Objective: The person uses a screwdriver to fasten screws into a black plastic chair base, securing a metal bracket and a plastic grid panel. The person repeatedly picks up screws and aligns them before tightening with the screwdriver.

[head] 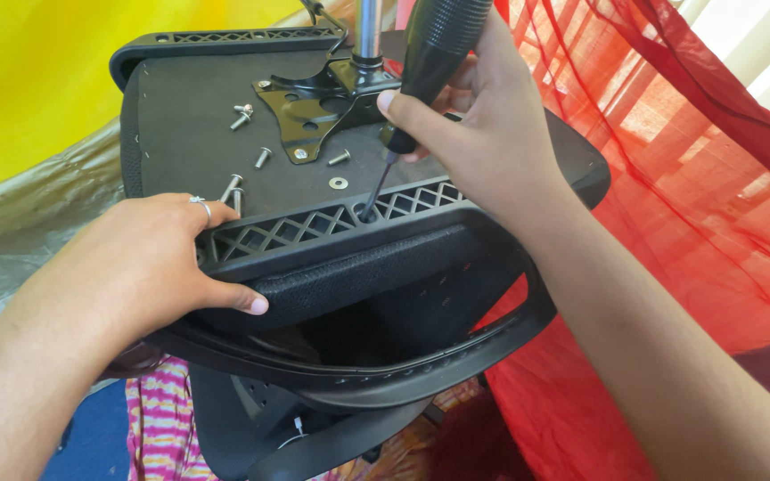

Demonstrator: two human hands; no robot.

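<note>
A black office chair seat (180,134) lies upside down, its flat underside facing me. My right hand (483,134) is shut on a black-handled screwdriver (434,53), whose tip sits in the lattice rim (314,224) at the seat's near edge. My left hand (135,267) grips that near edge from the left, thumb pressed on the black mesh backrest (367,276) below. A black metal bracket (309,111) with a chrome post (367,31) is on the underside. Several loose silver screws (242,116) and a washer (339,183) lie around it.
Sheer red fabric (688,178) hangs along the right side. A yellow sheet (37,80) covers the upper left, with crinkled clear plastic (11,240) below it. Pink striped cloth (158,419) and a blue surface (91,445) show under the chair.
</note>
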